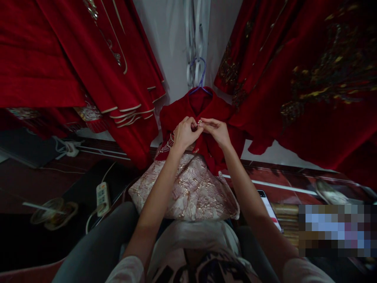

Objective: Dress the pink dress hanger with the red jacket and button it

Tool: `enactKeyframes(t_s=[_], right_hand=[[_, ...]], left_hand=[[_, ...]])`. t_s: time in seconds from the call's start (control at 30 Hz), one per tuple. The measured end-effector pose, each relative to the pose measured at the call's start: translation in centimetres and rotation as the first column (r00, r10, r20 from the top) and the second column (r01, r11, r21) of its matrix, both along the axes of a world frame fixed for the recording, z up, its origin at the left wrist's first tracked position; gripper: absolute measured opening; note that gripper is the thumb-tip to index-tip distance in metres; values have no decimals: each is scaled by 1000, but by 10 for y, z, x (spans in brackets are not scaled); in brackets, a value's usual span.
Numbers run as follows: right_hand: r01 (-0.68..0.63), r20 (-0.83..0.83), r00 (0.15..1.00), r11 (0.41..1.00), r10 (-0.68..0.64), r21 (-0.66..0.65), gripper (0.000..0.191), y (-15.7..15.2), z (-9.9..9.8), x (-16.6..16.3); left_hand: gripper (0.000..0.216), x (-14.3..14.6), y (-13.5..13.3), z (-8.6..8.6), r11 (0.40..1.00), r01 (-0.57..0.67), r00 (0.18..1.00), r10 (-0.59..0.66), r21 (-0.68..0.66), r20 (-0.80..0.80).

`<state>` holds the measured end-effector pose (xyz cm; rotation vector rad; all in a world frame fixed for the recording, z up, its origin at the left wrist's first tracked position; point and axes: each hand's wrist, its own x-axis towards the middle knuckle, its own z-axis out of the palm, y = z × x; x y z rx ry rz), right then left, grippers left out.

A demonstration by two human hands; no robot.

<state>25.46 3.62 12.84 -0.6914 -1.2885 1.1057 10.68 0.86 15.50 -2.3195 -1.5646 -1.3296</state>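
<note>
A red jacket (173, 114) hangs in front of me on a purple hanger (201, 80), its collar at the top. At its upper front, my left hand (186, 133) is closed, with curled fingers pinching the jacket's front edge. Close against it, my right hand (217, 131) holds a small pearly beaded button (200, 122) between thumb and fingertips. What lies under the left fingertips is partly hidden. Strings of beads (168, 144) trim the jacket beside my left wrist. A shiny pink-and-gold brocade cushion (194, 188) lies on my lap beneath the jacket's lower edge.
Red garments (97, 59) with gold trim hang on the left, and more embroidered red garments (324, 90) on the right. A power strip (103, 198) and a plastic cup (51, 212) are at lower left. A phone (269, 208) lies right of my right forearm.
</note>
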Motion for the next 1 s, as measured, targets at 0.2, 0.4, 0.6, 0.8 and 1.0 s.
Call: enactKeyframes(t_s=[0.2, 0.4, 0.6, 0.8, 1.0], right_hand=[[-27, -4, 1000, 998, 27, -50, 46, -2, 1, -2], [-31, 43, 999, 999, 32, -31, 47, -1, 7, -2], [-19, 55, 998, 999, 21, -33, 45, -3, 7, -2], [-26, 53, 998, 995, 31, -92, 41, 0, 5, -4], [-73, 110, 990, 992, 84, -107, 38, 6, 10, 1]], left_hand=[[15, -6, -8, 5, 1000, -8, 992, 5, -29, -126], [12, -10, -8, 5, 1000, 27, 991, -26, 3, -130], [8, -14, -2, 0, 992, 124, 990, -124, -3, -70], [6, -25, 8, 7, 965, 249, 958, -258, -79, -126], [6, -26, 9, 11, 966, 248, 944, -259, -79, -205]])
